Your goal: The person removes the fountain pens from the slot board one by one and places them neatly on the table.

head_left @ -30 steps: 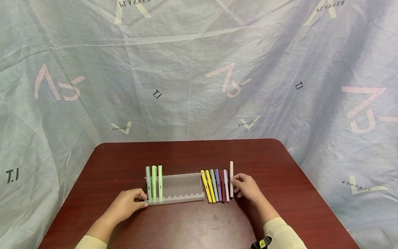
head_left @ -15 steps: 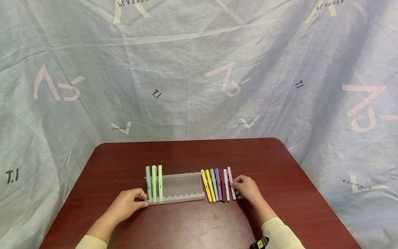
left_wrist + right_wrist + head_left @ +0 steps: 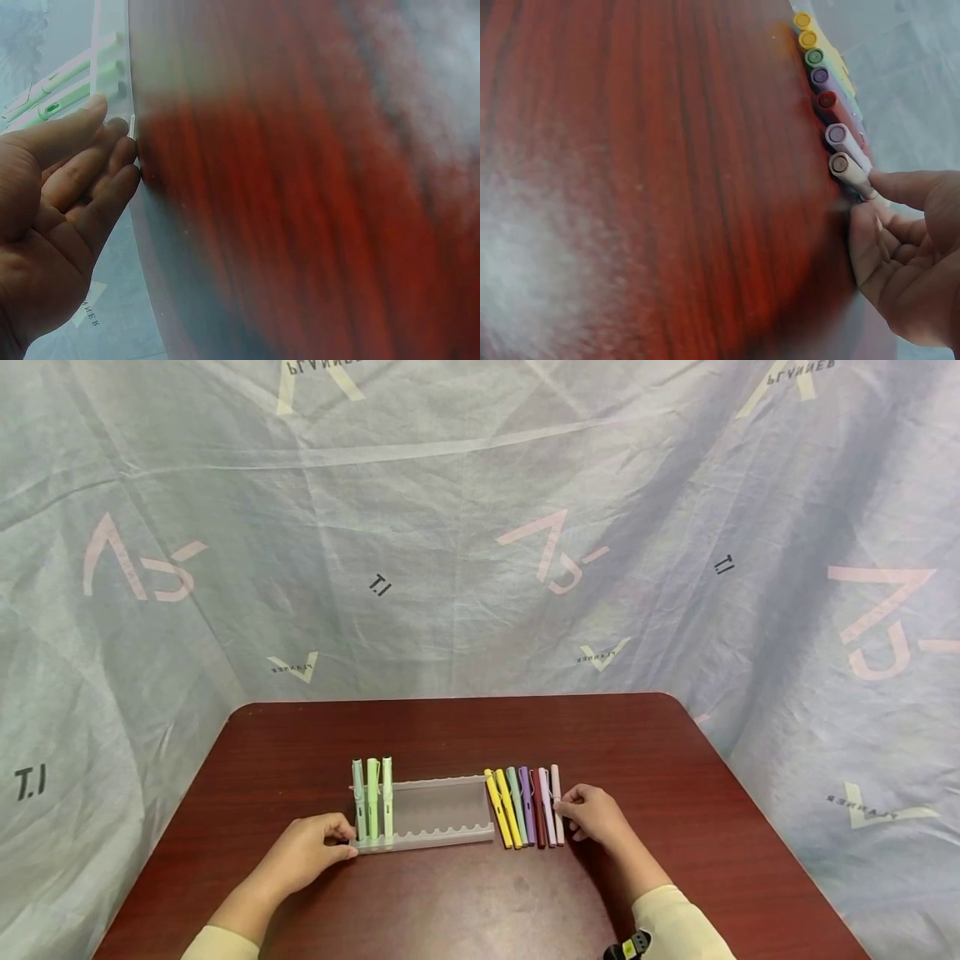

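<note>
A clear pen rack [image 3: 452, 837] with a notched front rail lies on the table. Three pens, one grey-green [image 3: 359, 802] and two light green ones, among them a bright one [image 3: 372, 800], sit in its leftmost notches. My left hand [image 3: 313, 853] grips the rack's front left corner between thumb and fingers. To the rack's right, my right hand [image 3: 596, 814] pinches a pale pink pen [image 3: 849, 171] at the right end of a row of pens. Alongside it in that row are a lilac pen [image 3: 840, 136] and a dark red pen [image 3: 829, 102].
Further left in the row lie a purple pen [image 3: 527, 806], a green pen [image 3: 517, 806] and two yellow pens, the outer yellow pen [image 3: 497, 810] close to the rack's right end. The dark red wooden table [image 3: 450, 735] meets a grey printed cloth [image 3: 450, 610] behind.
My right hand has brought the pale pink pen left and down, from apart from the row to right beside the lilac pen, straightening it. The left hand and rack have stayed put.
</note>
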`<state>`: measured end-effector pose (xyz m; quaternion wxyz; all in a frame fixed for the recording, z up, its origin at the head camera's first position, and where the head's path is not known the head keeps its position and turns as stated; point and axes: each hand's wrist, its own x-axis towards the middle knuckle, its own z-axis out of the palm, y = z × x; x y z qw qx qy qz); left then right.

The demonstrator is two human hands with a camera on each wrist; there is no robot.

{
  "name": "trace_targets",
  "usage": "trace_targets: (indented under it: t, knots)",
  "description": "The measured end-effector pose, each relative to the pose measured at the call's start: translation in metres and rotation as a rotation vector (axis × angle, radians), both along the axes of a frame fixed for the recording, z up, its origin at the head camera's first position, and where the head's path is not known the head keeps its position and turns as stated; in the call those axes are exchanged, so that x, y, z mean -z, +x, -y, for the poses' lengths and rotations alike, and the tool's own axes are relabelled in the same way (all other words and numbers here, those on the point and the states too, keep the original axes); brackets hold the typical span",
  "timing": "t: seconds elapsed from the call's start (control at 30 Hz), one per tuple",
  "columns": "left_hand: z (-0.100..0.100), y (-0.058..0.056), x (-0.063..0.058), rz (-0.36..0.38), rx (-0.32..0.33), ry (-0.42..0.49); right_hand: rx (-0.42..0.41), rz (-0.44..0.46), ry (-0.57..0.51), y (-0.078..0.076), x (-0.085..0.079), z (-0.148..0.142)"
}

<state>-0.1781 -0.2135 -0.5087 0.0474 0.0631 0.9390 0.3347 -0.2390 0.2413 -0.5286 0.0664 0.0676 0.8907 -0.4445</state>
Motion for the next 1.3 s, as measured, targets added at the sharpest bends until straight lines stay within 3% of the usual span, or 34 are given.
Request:
trace_targets:
  t: [0.5,0.7,0.8,0.93,1.1,1.23,1.3]
  knots:
    - [0.000,0.001,-0.001,0.004,0.006,0.011,-0.004,0.021,-0.018,-0.002,-0.002,-0.001]
    - [0.000,0.000,0.000,0.012,-0.001,0.016,-0.005,-0.139,0.056,-0.004,-0.008,0.004]
    - [0.001,0.000,0.002,0.004,0.001,0.015,-0.076,-0.211,0.009,-0.003,-0.014,0.015]
    - [0.001,-0.001,0.003,0.000,0.002,0.008,-0.246,-0.212,-0.064,0.001,-0.020,0.038]
    - [0.002,-0.001,0.003,0.005,0.002,0.011,-0.424,-0.252,0.005,0.003,-0.023,0.073]
    - [0.001,-0.001,0.002,0.013,0.000,0.017,-0.503,-0.289,0.053,0.003,-0.025,0.101]
    - [0.001,-0.001,0.002,0.016,-0.003,0.017,-0.528,-0.256,0.011,0.004,-0.026,0.115]
